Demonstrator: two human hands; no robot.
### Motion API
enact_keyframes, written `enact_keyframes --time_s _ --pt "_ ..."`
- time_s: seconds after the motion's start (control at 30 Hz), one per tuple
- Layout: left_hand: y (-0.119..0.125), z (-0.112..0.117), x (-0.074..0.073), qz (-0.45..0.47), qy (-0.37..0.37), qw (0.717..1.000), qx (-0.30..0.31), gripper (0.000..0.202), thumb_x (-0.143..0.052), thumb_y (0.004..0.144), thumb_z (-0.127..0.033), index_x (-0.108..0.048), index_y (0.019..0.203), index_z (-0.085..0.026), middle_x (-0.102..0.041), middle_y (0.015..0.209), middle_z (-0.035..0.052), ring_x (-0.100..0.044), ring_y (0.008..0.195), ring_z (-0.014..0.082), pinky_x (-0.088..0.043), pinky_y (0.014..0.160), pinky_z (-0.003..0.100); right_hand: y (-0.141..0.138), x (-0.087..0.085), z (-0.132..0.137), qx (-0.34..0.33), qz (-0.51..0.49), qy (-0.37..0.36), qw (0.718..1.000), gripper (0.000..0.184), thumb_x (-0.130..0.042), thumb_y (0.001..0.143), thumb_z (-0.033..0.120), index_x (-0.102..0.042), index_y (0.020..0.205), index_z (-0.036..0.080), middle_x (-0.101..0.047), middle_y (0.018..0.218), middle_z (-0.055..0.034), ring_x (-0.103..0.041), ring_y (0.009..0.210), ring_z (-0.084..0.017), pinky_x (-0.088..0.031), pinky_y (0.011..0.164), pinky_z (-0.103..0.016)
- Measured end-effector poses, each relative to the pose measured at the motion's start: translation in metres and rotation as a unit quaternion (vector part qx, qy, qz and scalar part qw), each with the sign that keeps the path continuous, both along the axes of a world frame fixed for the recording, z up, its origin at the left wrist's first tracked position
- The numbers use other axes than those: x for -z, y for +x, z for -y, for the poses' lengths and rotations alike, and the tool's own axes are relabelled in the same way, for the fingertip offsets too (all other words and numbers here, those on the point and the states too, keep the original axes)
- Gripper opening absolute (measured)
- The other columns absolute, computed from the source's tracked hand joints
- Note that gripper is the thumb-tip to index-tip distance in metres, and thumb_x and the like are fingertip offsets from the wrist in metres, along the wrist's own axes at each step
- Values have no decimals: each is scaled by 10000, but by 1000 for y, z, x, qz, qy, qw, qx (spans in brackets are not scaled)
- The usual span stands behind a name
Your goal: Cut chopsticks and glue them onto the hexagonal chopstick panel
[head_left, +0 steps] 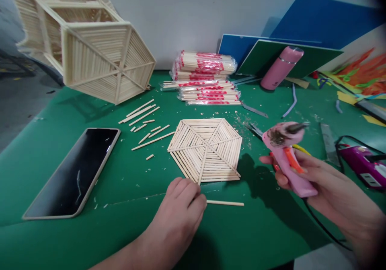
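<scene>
My right hand [313, 169] is wrapped round the grip of a pink hot glue gun [283, 155]. The gun is raised over the table, its dark nozzle pointing right. Below the hexagonal stick panel [208, 149], my left hand [183, 209] has its fingers closed on a thin wooden stick [226, 203]. One end of that stick juts out to the right; the rest is hidden by the fingers. Stick rows fill the flat panel between its crossing ribs, and my left fingertips come up to its lower edge.
Loose cut sticks [144, 113] lie left of the panel, near a phone [74, 171]. A larger stick-built structure [108, 60] stands back left. Behind are wrapped stick bundles [208, 77] and a pink bottle [282, 68]. Pliers [255, 130] and a purple device [362, 165] lie right.
</scene>
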State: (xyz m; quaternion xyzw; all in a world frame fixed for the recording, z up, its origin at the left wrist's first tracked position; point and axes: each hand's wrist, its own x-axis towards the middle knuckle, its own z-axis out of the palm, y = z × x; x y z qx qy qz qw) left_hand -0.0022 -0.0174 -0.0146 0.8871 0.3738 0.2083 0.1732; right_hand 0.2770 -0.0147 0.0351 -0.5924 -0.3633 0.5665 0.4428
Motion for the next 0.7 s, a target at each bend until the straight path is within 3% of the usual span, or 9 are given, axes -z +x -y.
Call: enact_keyframes --time_s 0.17,0.27,0.37,0.53,0.7 --pt "0 1 1 14 4 1000 0 221 -365 841 -83 -567 787 -153 -486 783 47 -402 758 171 -344 690 335 -2 -4 -4 42 85 18 995 295 -688 651 266 -602 928 213 -634 812 -44 -589 659 -140 -489 533 -172" --pt "-1 2 1 -9 12 1000 2 199 -389 828 -89 -566 775 -160 -499 769 44 -410 752 176 -333 705 353 1 3 3 -17 116 27 993 205 -636 715 328 -622 897 234 -649 804 -38 -602 694 -146 -501 576 -171" --pt "-3 3 2 -17 24 1000 -10 177 -406 817 -103 -557 747 -165 -490 736 34 -402 717 170 -320 694 351 2 12 20 -100 171 33 980 234 -568 769 349 -599 988 273 -662 869 -47 -625 754 -188 -529 577 -215" --pt "-3 2 0 -20 32 999 -28 168 -407 816 -130 -539 720 -170 -477 746 28 -388 716 166 -312 693 343 -11 17 49 -197 315 50 927 321 -505 816 314 -521 1135 278 -637 809 -23 -625 775 -196 -542 681 -267" --pt "-4 1 -6 -41 -19 999 -25 128 -432 796 -129 -540 751 -180 -469 806 22 -388 757 166 -319 724 347 -28 15 52 -276 418 100 860 443 -504 819 309 -421 1251 256 -577 1156 -42 -557 1040 -210 -473 867 -280"
